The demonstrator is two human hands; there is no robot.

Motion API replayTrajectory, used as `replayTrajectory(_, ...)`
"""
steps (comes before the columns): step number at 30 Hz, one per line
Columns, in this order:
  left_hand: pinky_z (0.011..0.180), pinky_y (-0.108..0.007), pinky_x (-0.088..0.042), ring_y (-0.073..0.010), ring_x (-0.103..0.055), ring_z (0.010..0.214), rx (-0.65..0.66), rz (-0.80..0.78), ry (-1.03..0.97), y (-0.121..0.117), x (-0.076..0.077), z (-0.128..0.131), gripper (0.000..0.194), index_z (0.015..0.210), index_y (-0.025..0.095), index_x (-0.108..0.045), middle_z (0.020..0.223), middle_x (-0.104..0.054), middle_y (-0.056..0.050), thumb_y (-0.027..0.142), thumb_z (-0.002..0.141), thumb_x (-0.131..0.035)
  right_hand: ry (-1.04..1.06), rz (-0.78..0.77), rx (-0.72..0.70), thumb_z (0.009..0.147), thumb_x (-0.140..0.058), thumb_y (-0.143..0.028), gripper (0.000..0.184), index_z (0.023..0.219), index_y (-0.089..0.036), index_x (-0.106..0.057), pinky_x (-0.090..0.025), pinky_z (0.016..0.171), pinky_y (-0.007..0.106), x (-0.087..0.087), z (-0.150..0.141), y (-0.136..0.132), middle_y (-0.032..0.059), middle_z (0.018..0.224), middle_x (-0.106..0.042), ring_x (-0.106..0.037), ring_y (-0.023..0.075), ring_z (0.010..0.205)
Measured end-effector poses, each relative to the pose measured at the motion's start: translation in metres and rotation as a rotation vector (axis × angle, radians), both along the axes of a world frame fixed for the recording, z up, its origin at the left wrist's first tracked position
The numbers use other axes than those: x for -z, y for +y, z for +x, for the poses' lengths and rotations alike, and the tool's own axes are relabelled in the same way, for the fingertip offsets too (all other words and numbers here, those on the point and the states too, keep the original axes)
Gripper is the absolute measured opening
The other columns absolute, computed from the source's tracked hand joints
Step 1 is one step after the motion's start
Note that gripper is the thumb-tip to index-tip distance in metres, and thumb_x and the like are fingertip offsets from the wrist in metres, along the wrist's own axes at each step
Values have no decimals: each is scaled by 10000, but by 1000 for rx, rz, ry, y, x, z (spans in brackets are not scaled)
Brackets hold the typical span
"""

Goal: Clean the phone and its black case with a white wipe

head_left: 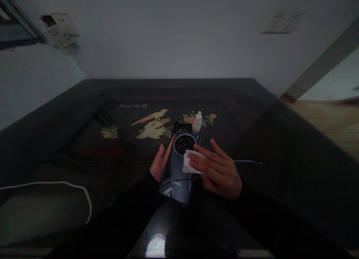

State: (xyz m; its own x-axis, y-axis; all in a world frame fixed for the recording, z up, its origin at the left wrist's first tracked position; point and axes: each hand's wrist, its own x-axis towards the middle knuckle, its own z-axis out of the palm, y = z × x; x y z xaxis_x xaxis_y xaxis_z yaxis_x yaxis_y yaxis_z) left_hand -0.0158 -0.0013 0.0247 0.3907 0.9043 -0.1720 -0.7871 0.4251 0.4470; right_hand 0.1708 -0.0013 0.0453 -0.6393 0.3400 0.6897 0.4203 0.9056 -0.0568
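A dark blue smartphone (177,173) lies back up in front of me, tilted, with a big round camera ring near its top and "vivo" on its lower part. My left hand (161,162) grips its left edge, thumb raised along the side. Against the phone's back, just below the camera ring, my right hand (220,173) presses a folded white tissue (188,165) under its fingers; a ring sits on one finger. Beyond the phone's top edge stands a small white dropper bottle (198,122). Beside that bottle a dark object (182,127) is partly covered by the phone.
The glossy black table (238,98) carries an inlaid bird and flower picture (153,128). A white cable (67,183) curves along the left, and a thin white cord (249,161) runs right of my hand. A wall with sockets (284,20) rises behind the table.
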Motion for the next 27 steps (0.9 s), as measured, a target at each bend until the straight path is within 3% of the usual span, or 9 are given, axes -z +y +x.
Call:
replayTrajectory(4,1012,-423,-308,-245,-449,1195,-5,17,11,0,-1,-2,554,1424,282,-93,1378,-408,-61,448,904,-190,7,10,62,798,-452,-107,341,1115,-145,-571,-310,1028,527,-1,4,3,80,1151,-618,-454,230,1204)
replayTrajectory(11,773,-545,-447,-342,-560,1042,216,114,-84,-8,-3,-4,527,1364,483,-42,1391,-377,-73,525,874,-231,69,-49,161,805,-457,-74,385,1176,-145,-535,-322,1029,524,5,10,10,96,1200,-584,-449,233,1212)
replayTrajectory(15,747,-538,-461,-345,-584,998,218,117,-63,-8,0,-2,641,1363,474,8,1359,-409,-103,524,843,-363,92,-85,181,810,-455,-59,371,1167,-122,-536,-324,1033,513,8,11,11,111,1220,-567,-433,229,1227)
replayTrajectory(21,695,-488,-496,-344,-595,973,207,96,29,-13,-6,1,720,1362,468,48,1326,-445,-98,519,821,-425,124,-158,201,833,-441,-70,352,1165,-134,-538,-336,1032,492,10,12,12,102,1242,-552,-427,219,1233)
replayTrajectory(27,705,-466,-491,-364,-579,999,309,107,59,-19,-4,3,666,1364,479,-31,1378,-389,-80,535,820,-411,150,-256,191,867,-407,-102,338,1178,-134,-537,-328,1043,469,10,12,13,93,1238,-558,-431,207,1230)
